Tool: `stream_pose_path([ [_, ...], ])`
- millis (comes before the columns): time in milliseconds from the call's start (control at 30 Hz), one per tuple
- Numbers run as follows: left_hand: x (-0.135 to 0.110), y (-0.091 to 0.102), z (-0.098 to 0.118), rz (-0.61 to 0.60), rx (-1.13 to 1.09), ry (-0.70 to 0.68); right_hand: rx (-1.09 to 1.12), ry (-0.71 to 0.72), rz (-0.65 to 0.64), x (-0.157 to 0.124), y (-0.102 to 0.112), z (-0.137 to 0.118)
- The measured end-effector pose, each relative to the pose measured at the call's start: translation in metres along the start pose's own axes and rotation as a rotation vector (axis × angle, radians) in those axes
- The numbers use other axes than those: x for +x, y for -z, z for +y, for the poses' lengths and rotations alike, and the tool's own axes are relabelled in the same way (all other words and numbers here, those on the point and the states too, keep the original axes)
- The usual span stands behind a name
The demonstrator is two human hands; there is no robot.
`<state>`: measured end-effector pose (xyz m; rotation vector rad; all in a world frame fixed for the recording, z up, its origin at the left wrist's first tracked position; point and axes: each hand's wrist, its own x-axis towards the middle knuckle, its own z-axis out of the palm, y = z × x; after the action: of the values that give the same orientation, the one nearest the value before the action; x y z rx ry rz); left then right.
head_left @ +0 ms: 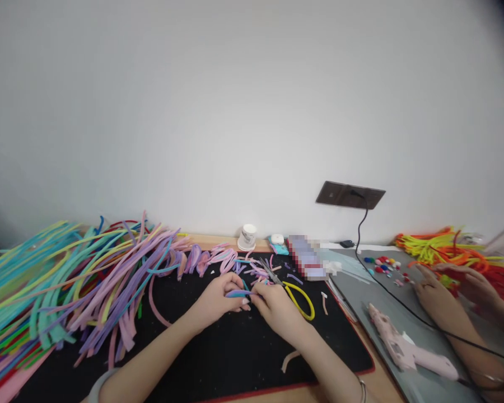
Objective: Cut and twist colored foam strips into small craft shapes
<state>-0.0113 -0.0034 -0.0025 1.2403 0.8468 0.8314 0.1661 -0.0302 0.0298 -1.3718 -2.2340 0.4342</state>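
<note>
Both of my hands meet over the black mat (235, 364). My left hand (219, 296) is closed on a short purple and blue pipe cleaner piece (238, 293). From the other side my right hand (275, 308) pinches the end of the same piece. Just beyond my right hand lie scissors (299, 299) with yellow handles, their blades pointing away to the left. Cut pink and purple pipe cleaner bits (256, 270) are scattered behind my hands. Bent pink loops (224, 257) lie in a row along the mat's far edge.
A big heap of coloured pipe cleaners (109, 280) covers the left side. A paper cup (247, 237) and a phone-like blurred item (306, 257) stand at the back. On the right lie a pink glue gun (407, 347), its black cord (397, 302), pompoms (384, 265) and a co-worker's hands (441, 302).
</note>
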Motion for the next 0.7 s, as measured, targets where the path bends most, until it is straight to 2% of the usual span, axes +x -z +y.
stream_pose_path([
  [100,0.001,-0.002,0.003,0.107,-0.073,-0.031,0.095,-0.096,0.177,0.004,-0.011,-0.003],
  [167,0.002,-0.003,0.005,0.128,-0.109,-0.029,0.198,-0.164,0.22,0.005,-0.014,-0.007],
  [267,0.002,-0.005,0.005,0.132,-0.067,-0.062,0.324,-0.177,0.134,0.006,-0.017,-0.012],
  [367,0.0,-0.005,0.001,0.116,0.106,-0.144,0.35,-0.148,0.067,0.007,-0.018,-0.009],
  [500,-0.002,-0.007,-0.003,0.029,0.249,-0.185,0.307,-0.071,0.088,0.009,-0.02,-0.001],
  [700,-0.005,-0.009,0.004,-0.063,0.231,-0.154,0.353,-0.035,0.117,0.006,-0.024,0.005],
])
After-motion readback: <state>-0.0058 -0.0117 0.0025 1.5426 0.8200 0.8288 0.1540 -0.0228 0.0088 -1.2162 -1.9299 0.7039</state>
